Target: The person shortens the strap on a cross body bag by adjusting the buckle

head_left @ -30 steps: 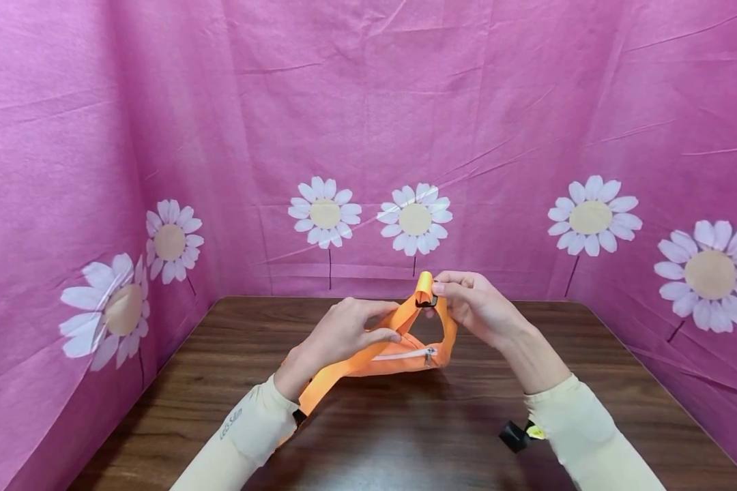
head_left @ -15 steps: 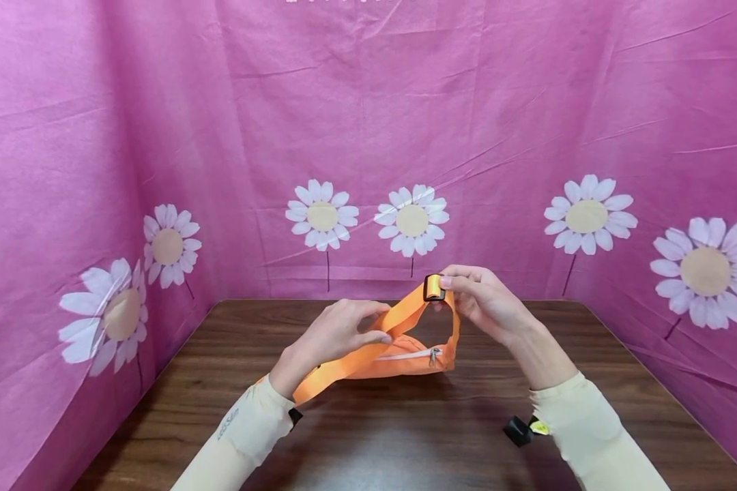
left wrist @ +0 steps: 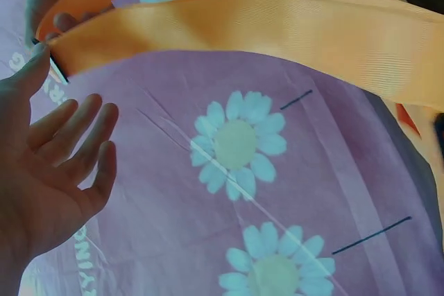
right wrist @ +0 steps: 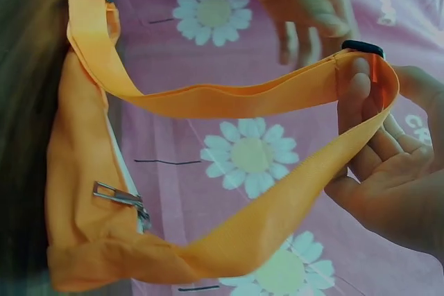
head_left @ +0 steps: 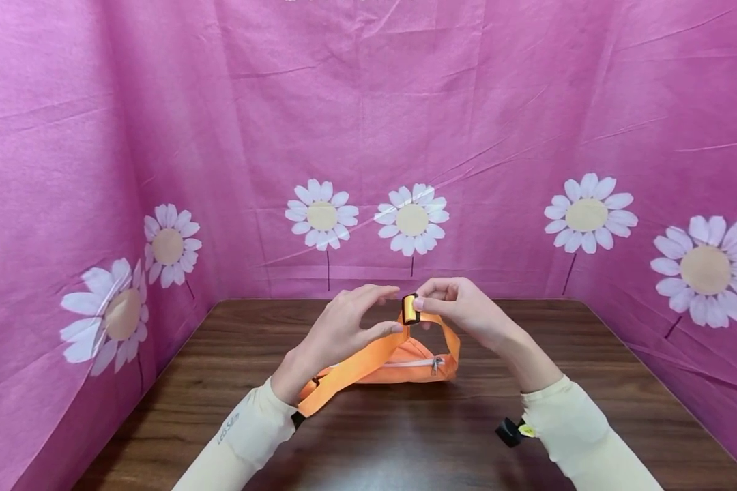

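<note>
An orange waist bag (head_left: 405, 368) with a white zipper and metal zipper pull (right wrist: 118, 195) lies on the table. Its wide orange strap (left wrist: 277, 22) rises in a loop to a black slider buckle (head_left: 410, 309). My right hand (head_left: 463, 310) pinches the strap at the buckle, thumb on the near side; in the right wrist view the strap bends round beside its fingers (right wrist: 357, 91). My left hand (head_left: 344, 327) is just left of the buckle, fingers loosely extended and thumb apart. In the left wrist view its thumb (left wrist: 31, 71) is right by the buckle's edge.
The dark wood table (head_left: 405, 436) is enclosed by pink cloth walls (head_left: 368, 123) printed with white daisies. A black device (head_left: 508, 432) sticks out from under the right sleeve (head_left: 577, 423).
The right hand has brought the buckle leftward and down toward the left hand. The left hand's fingers have come off the strap and spread near the buckle.
</note>
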The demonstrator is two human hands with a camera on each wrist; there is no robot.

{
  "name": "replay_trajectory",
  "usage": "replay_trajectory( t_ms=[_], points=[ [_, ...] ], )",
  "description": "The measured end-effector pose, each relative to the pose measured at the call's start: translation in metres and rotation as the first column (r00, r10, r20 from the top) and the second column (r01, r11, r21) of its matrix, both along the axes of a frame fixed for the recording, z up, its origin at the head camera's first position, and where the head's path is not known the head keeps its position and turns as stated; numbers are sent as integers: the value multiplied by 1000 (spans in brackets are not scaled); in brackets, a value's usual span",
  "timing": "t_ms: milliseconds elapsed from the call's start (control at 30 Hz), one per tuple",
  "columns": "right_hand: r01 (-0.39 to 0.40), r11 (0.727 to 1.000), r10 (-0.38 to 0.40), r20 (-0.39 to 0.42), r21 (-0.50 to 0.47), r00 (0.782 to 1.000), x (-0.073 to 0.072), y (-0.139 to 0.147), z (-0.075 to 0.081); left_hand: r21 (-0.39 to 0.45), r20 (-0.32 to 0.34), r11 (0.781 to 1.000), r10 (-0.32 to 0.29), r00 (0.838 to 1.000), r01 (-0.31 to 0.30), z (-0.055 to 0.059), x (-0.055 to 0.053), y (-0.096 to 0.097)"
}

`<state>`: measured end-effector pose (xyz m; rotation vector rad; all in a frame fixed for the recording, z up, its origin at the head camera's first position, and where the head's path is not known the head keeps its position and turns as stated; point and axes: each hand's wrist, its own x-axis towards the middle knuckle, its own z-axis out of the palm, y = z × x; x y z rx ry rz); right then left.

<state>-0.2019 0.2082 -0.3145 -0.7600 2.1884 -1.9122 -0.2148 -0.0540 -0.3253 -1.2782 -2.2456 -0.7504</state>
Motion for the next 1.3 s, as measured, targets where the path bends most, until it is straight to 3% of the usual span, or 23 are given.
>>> replay_trajectory(
  t_ms=[167, 300, 667, 967, 1300],
  points=[
    [-28, 999, 28, -10, 35, 1000, -2, -9, -6, 29, -63, 999, -42, 997, 44, 2, 5, 4],
    [-28, 999, 28, -4, 25, 1000, -2, -11, -10, 34, -73, 996, -75, 995, 78, 1, 5, 3],
    [-103, 995, 103, 94, -4, 990, -12, 8, -12, 48, -105, 996, -67, 992, 73, 5, 4, 0],
    [-91, 996, 90, 82, 2, 993, -10, 12, -11, 57, -48, 991, -117, 992, 120, 5, 4, 0],
    [-76, 997, 78, 106, -15, 991, -4, 3, -9, 38, 1, 995, -93, 996, 93, 3, 7, 0]
  ],
)
